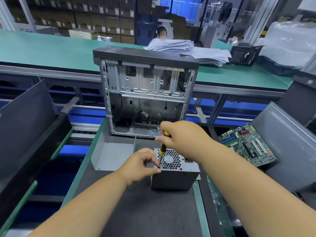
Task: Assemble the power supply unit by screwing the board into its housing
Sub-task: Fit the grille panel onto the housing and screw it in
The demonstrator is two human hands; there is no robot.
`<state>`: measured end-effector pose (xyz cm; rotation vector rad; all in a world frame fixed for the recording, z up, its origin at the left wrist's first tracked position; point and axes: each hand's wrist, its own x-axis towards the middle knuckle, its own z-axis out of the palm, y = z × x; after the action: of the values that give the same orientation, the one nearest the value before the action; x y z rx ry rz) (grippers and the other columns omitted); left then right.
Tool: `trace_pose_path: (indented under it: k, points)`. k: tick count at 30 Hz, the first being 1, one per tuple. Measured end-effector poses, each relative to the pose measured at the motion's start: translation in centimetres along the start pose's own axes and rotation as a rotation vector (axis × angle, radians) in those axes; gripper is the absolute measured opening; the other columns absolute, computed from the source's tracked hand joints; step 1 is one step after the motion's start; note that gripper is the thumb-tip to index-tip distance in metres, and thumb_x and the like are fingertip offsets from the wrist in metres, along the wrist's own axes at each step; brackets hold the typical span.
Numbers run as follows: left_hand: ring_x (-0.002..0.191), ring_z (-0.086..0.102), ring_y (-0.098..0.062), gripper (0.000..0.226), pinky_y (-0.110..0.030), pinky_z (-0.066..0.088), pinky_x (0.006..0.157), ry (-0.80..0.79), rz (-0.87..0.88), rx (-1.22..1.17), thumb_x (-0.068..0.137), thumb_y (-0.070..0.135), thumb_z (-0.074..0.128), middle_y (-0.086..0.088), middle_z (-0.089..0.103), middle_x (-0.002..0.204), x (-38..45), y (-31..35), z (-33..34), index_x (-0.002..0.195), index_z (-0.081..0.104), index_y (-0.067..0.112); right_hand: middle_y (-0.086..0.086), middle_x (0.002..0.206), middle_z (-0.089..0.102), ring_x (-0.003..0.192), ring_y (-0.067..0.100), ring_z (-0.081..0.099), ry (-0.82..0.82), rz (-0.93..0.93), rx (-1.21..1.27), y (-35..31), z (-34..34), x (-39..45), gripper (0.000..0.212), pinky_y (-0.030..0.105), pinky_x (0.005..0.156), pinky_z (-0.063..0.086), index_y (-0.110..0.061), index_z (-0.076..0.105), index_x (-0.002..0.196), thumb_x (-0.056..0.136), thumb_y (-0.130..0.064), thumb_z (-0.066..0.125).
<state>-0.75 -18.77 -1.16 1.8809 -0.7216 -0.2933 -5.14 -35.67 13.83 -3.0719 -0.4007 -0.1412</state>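
Grey metal housing (174,177), honeycomb grille (171,159)

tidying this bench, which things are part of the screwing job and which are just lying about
In use: grey metal power supply box, yellow-and-black screwdriver, left hand, right hand.

Lying about: open grey computer case, green motherboard, bent grey metal cover.

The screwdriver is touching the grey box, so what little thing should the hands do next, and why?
Probably twist the screwdriver. The right hand grips its handle, its tip sits at the power supply corner, and the left hand steadies that spot.
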Motion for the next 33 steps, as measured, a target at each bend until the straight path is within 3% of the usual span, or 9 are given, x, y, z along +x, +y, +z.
trace_pose_path:
  k: [6,9,11,13,17,21,25,29,33]
  points:
    - [0.079,0.055,-0.001,0.02,-0.01,0.037,0.069,0.007,-0.029,-0.037,0.071,0.008,0.085,-0.008,0.06,0.097,0.1,0.1,0.1,0.071,0.071,0.022,-0.006,0.065,0.046,0.057,0.012,0.041,0.076,0.119,-0.075,-0.7,0.8,0.0,0.042,0.028,0.049,0.025,-0.024,0.039,0.067,0.097,-0.053,0.034]
    - [0.08,0.056,-0.002,0.02,-0.011,0.037,0.07,0.01,-0.038,-0.036,0.071,0.008,0.085,-0.006,0.061,0.095,0.2,0.1,0.1,0.07,0.07,0.021,-0.005,0.09,0.055,0.08,0.02,0.054,0.021,0.031,0.13,-1.0,0.3,-0.2,0.018,0.031,0.06,0.037,-0.023,0.059,0.092,0.092,-0.033,0.043]
    - [0.078,0.055,-0.001,0.017,-0.009,0.037,0.068,0.006,-0.042,-0.039,0.071,0.009,0.085,-0.005,0.06,0.095,0.2,0.0,0.1,0.071,0.071,0.019,-0.004,0.102,0.059,0.091,0.021,0.056,0.012,-0.036,0.14,-1.1,0.2,-0.3,0.025,0.034,0.071,0.046,-0.024,0.06,0.115,0.095,-0.031,0.046]
    - [0.08,0.056,-0.002,0.017,-0.009,0.037,0.069,0.007,-0.042,-0.035,0.071,0.01,0.085,-0.006,0.061,0.096,0.2,0.0,0.1,0.071,0.071,0.02,-0.005,0.09,0.061,0.085,0.021,0.057,0.036,-0.023,0.082,-1.1,0.2,-0.4,0.026,0.034,0.068,0.046,-0.026,0.058,0.116,0.099,-0.04,0.045]
    - [0.084,0.057,-0.006,0.021,-0.01,0.038,0.071,0.016,-0.034,-0.037,0.071,0.01,0.085,-0.008,0.061,0.098,0.2,-0.1,0.1,0.07,0.07,0.024,-0.006,0.065,0.05,0.066,0.019,0.05,0.044,0.049,-0.041,-0.9,0.7,-0.3,0.039,0.03,0.055,0.036,-0.025,0.051,0.077,0.1,-0.051,0.035]
    - [0.075,0.054,0.001,0.016,-0.007,0.036,0.067,0.005,-0.033,-0.034,0.072,0.01,0.085,-0.006,0.06,0.095,0.2,-0.2,0.1,0.072,0.072,0.019,-0.007,0.087,0.055,0.079,0.02,0.053,0.008,0.03,0.112,-0.9,0.3,-0.5,0.018,0.032,0.062,0.038,-0.025,0.055,0.096,0.092,-0.038,0.044]
    - [0.083,0.058,-0.003,0.017,-0.009,0.039,0.071,0.011,-0.024,-0.045,0.071,0.01,0.085,-0.006,0.061,0.096,0.2,-0.3,0.2,0.071,0.072,0.021,-0.009,0.101,0.057,0.084,0.016,0.053,-0.041,-0.03,0.223,-0.6,-0.3,-0.6,0.031,0.031,0.061,0.036,-0.029,0.049,0.12,0.09,-0.023,0.051]
    - [0.082,0.058,-0.004,0.018,-0.009,0.038,0.068,0.015,-0.015,-0.036,0.071,0.012,0.086,-0.005,0.061,0.096,0.3,-0.5,0.2,0.07,0.072,0.024,-0.008,0.092,0.056,0.081,0.016,0.053,-0.041,-0.072,0.16,-0.3,-0.5,-0.3,0.006,0.029,0.059,0.036,-0.025,0.055,0.097,0.093,-0.029,0.056]
    - [0.09,0.06,-0.012,0.022,-0.017,0.042,0.071,0.022,-0.017,-0.037,0.071,0.014,0.086,-0.005,0.061,0.098,0.3,-0.5,0.2,0.069,0.071,0.03,-0.008,0.072,0.045,0.063,0.01,0.041,-0.059,-0.016,0.055,-0.3,-0.5,0.0,0.028,0.025,0.049,0.024,-0.022,0.045,0.086,0.095,-0.047,0.055]
